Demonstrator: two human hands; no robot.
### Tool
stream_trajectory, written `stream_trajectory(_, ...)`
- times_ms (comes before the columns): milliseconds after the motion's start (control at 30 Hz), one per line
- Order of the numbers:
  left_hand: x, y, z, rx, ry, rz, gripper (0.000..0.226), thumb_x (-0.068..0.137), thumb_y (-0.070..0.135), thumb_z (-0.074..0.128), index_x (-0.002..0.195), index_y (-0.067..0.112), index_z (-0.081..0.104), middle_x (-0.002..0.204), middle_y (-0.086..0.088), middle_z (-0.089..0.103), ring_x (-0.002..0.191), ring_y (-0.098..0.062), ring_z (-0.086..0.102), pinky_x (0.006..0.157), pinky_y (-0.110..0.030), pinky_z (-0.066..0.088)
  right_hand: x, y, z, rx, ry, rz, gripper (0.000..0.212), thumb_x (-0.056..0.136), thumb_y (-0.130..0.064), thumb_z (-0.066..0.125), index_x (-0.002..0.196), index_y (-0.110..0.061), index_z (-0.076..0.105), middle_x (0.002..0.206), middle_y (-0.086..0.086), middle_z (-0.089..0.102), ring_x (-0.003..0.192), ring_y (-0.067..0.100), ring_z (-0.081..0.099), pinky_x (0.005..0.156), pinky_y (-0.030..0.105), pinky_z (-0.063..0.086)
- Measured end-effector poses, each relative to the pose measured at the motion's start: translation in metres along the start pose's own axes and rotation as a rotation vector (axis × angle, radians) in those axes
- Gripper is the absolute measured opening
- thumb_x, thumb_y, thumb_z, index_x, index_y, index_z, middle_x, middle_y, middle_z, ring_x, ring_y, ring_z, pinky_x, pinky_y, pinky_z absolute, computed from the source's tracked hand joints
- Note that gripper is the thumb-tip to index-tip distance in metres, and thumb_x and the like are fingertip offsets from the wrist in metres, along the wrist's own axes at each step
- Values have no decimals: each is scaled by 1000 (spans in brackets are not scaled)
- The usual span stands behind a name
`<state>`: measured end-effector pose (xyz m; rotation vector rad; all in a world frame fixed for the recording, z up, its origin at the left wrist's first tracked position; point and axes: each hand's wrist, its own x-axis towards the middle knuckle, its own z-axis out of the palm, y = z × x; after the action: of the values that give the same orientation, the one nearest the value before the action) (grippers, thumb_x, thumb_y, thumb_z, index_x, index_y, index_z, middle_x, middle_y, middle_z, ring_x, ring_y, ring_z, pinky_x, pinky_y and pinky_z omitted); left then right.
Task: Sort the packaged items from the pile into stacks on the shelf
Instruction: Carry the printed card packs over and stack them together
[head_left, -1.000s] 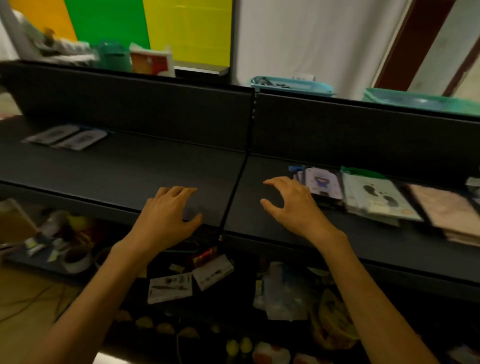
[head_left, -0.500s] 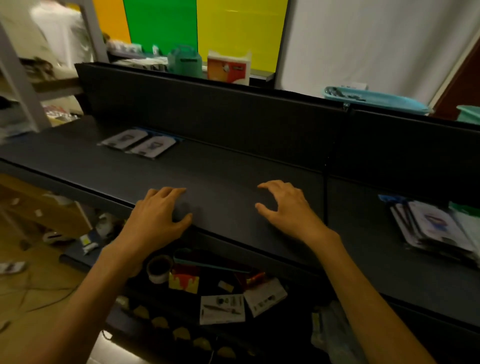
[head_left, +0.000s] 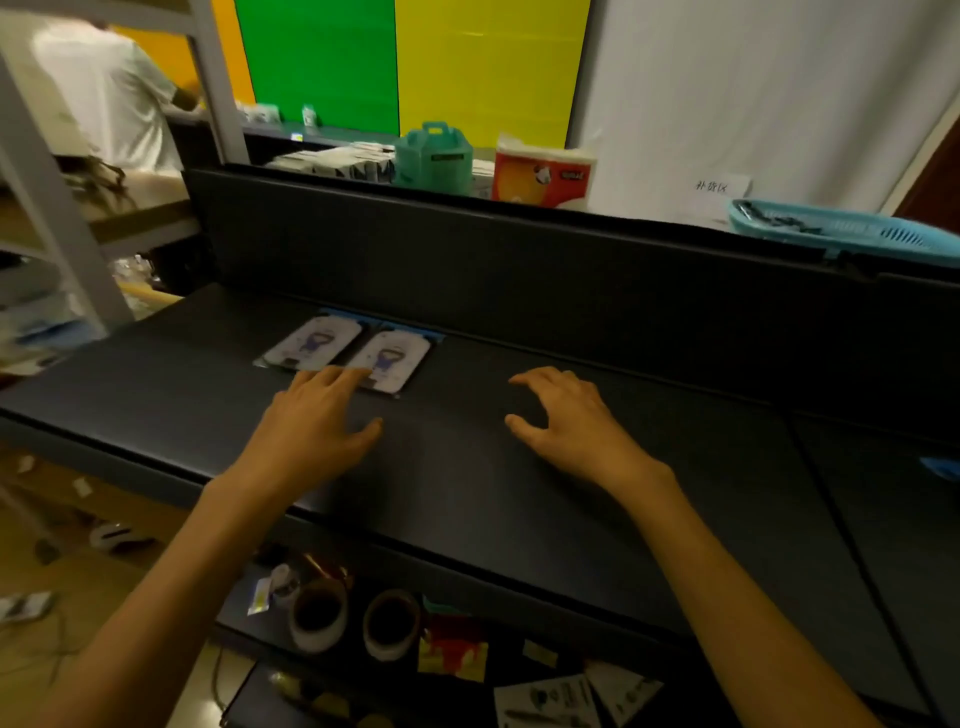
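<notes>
**Shelf sorting: view swung left, two packets now at the fingertips**

Moved since the earlier frame: the view has shifted left along the shelf (head_left: 467, 467); the two white packaged items (head_left: 348, 351), formerly well off to the left, now lie just ahead of the left hand (head_left: 311, 431), its fingertips at or over their near edges. The right-side stacks have left the view.

Hands: both open, fingers spread, holding nothing; right hand (head_left: 566, 421) hovers over bare shelf.

Progress, judged: two packets laid side by side against the back panel; no pile visible here, so the remainder cannot be told.

Surroundings: dark matte shelf; tape rolls (head_left: 353, 618) and loose cards below the wrists; blue basket (head_left: 852, 234) beyond the right hand; green and yellow panels behind.
</notes>
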<state>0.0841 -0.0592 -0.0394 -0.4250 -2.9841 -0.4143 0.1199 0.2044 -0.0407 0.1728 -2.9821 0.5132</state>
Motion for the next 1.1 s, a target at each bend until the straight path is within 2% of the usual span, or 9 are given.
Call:
stream_trajectory(200, 45, -61, -9, -52, 23, 49, 69, 87, 43, 60, 146, 24, 31, 149, -3, 37, 134, -25, 33, 105, -44, 36, 45, -36, 21, -30, 11, 85, 54, 91, -44, 54, 139, -28, 39, 144, -5, 38, 131, 16, 35, 108, 31, 27)
stream_trajectory(467, 111, -139, -16, -33, -37, 187, 67, 85, 45, 61, 143, 25, 35, 143, -2, 42, 126, -23, 39, 101, -42, 40, 90, -93, 58, -46, 57, 225, 52, 91, -42, 54, 138, -26, 40, 143, -2, 40, 129, 17, 37, 109, 32, 27)
stream_trajectory(733, 144, -174, -6, -64, -148, 310, 73, 82, 59, 58, 143, 28, 32, 144, -2, 41, 128, -24, 38, 101, -42, 39, 117, -141, 84, -53, 106, 349, 56, 90, -43, 54, 141, -23, 38, 143, 1, 40, 127, 19, 39, 107, 32, 28)
stream_trajectory(867, 155, -178, -1, -57, -177, 317, 83, 76, 69, 56, 144, 28, 31, 145, -3, 39, 130, -25, 37, 103, -44, 37, 126, -156, 93, -70, 114, 438, 68, 87, -52, 55, 143, -20, 34, 145, 4, 39, 128, 23, 39, 107, 36, 31)
stream_trajectory(1000, 159, -179, 9, -46, -164, 265, 99, 68, 81, 50, 145, 23, 29, 144, -8, 40, 129, -30, 37, 105, -47, 34, 136, -162, 108, -111, 93, 557, 90, 78, -73, 49, 146, -17, 26, 147, 8, 36, 131, 27, 36, 109, 42, 30)
stream_trajectory(1100, 158, -179, 13, -63, -191, 234, 102, 67, 82, 50, 144, 18, 29, 143, -10, 40, 130, -32, 37, 107, -48, 31, 141, -164, 114, -114, 82, 618, 102, 72, -79, 48, 146, -13, 26, 147, 11, 35, 132, 30, 34, 111, 45, 28)
